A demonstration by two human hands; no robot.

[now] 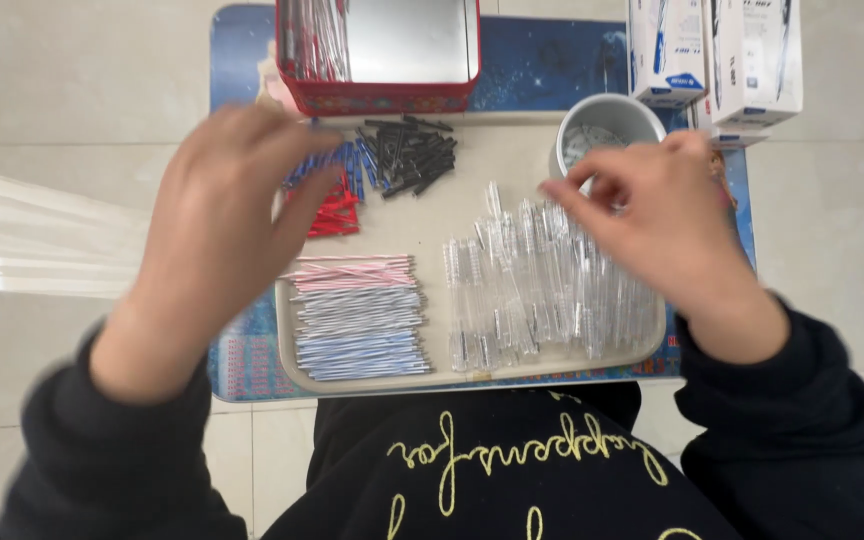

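**Two hands over a tray of pen parts**

The beige tray (287, 340) serves as the landmark. The left hand (217, 225) hovers over its far left corner, blurred, its fingers spread loosely with the tips above the small blue caps (352, 165) and just beyond the red caps (335, 215); whether it grips anything cannot be told. The right hand (657, 215) hangs over the tray's right half, above the heap of clear pen barrels (522, 290), its thumb and forefinger drawn narrow as in a pinch; any piece between them is too blurred to make out.

On the tray's near left lie ink refills (357, 320) in a neat stack, and black tips (412, 155) sit at its far middle. Beyond the tray stands a red tin (377, 95), with thin parts along its left side. At the far right corner sits a grey cup (607, 125), its contents unclear. White boxes (717, 55) stand beyond the cup.
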